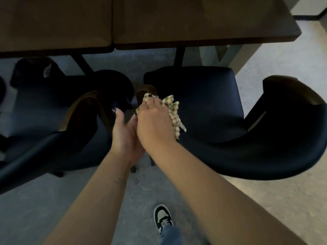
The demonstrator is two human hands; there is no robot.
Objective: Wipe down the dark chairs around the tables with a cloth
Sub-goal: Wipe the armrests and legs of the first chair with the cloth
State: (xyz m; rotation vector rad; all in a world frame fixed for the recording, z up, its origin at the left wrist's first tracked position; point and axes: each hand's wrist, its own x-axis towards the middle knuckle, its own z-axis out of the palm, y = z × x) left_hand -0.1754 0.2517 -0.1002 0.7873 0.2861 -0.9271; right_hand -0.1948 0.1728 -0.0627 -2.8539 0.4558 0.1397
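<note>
Two dark upholstered chairs stand side by side at brown tables. The right chair [203,96] has a curved back sweeping toward me, and the left chair [53,110] is partly tucked under the table. My right hand [154,122] grips a checked beige cloth [174,112] and presses it on the left arm end of the right chair. Partly hidden beneath it, my left hand [123,133] holds the same arm from below, thumb up.
The brown tables [177,23] span the top of the view, with black legs behind the chairs. Grey concrete floor lies below, lighter floor at right. My shoe [162,218] is on the floor near the bottom centre.
</note>
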